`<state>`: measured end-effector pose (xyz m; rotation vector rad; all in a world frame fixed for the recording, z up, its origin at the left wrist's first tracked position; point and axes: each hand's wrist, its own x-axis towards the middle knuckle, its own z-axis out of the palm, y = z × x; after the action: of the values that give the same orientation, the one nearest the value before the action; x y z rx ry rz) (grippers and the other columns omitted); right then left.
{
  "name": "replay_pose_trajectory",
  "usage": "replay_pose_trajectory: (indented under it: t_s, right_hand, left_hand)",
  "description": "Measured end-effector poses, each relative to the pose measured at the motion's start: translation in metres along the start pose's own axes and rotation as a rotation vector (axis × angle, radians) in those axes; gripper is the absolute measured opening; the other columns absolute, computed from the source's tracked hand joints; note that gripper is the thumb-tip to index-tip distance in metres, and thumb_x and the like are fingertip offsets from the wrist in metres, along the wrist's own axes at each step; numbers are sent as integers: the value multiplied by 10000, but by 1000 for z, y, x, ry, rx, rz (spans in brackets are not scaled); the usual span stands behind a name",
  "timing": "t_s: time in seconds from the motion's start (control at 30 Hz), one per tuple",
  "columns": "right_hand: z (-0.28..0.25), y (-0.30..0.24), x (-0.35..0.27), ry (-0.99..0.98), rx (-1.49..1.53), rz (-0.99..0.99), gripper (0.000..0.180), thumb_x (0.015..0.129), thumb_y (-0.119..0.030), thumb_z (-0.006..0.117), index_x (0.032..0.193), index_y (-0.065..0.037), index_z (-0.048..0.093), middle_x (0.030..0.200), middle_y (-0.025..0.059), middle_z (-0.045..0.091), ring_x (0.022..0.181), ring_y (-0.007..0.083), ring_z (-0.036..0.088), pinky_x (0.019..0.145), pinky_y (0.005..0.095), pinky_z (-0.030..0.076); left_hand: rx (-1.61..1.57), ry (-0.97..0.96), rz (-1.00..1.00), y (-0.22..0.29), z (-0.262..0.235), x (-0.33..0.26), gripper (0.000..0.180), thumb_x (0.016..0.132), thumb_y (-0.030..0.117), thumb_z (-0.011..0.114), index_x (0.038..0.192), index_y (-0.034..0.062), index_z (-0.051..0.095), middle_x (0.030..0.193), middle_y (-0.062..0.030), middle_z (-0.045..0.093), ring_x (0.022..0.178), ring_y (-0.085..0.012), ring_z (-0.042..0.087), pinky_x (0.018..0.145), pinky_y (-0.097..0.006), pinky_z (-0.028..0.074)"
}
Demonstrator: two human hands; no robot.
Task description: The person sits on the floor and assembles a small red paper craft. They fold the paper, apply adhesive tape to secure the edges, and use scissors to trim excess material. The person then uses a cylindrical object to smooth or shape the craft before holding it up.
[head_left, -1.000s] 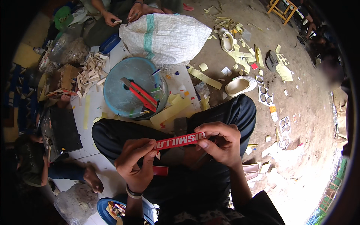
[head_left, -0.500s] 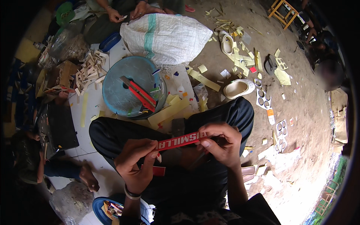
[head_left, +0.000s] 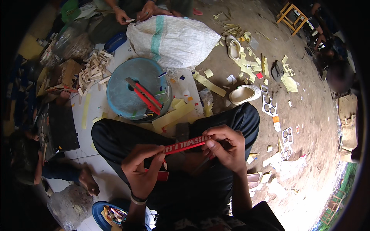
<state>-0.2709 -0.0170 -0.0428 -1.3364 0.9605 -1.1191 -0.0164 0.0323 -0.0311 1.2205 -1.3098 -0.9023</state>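
A white sack (head_left: 173, 40) lay at the top of the frame, and a round blue tub (head_left: 120, 88) stood left of centre. At lower centre, my left hand (head_left: 142, 166) and right hand (head_left: 228, 149), held apart, pinched opposite ends of a narrow red strip (head_left: 185, 144) printed with white letters.

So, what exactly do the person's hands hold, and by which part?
A red strip with white lettering: the left hand pinches its left end, the right hand its right end, each between thumb and fingers.
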Motion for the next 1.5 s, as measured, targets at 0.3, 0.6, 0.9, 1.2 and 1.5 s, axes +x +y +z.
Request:
replay_pose_trajectory:
  t_s: [0.3, 0.6, 0.9, 1.2, 1.5]
  right_hand:
    - [5, 10, 4, -23, -62, 213, 267, 1047, -50, 673, 1298, 38, 647, 851, 108, 748, 721, 128, 719, 671, 264, 586]
    - [9, 28, -1, -90, -9, 418, 184, 1061, -77, 667, 1201, 35, 710, 870, 83, 748, 740, 119, 716, 693, 262, 576]
    - [66, 46, 24, -345, -189, 114, 236, 1010, -83, 712, 1237, -17, 719, 879, 95, 759, 779, 147, 748, 697, 310, 582]
    - [116, 69, 8, -237, -763, -280, 466, 1008, -95, 668, 1458, -20, 571, 1201, 172, 758, 1081, 355, 745, 1022, 496, 524]
    - [76, 60, 19, -268, -220, 40, 457, 876, -21, 839, 1312, 9, 709, 1200, 173, 785, 1060, 243, 782, 928, 344, 612]
  left_hand:
    - [31, -36, -196, -18, 1, -5, 139, 926, -14, 797, 1065, -11, 814, 997, -113, 800, 879, -131, 711, 794, -255, 524]
    - [110, -151, -590, -32, -13, -18, 265, 985, 157, 775, 1210, 16, 768, 1040, -110, 807, 940, -144, 757, 829, -277, 549]
    - [145, -383, -503, -44, -44, -15, 358, 1080, 273, 665, 1323, 11, 643, 982, -68, 737, 904, -118, 698, 792, -273, 535]
    - [-230, -52, -821, -50, -30, -34, 243, 1135, 297, 574, 1168, 56, 573, 742, 52, 473, 637, -38, 422, 589, -232, 358]
    - [-517, -84, -877, -45, -28, -21, 255, 1106, 317, 608, 1135, 68, 563, 756, 48, 433, 631, -38, 346, 590, -225, 302]
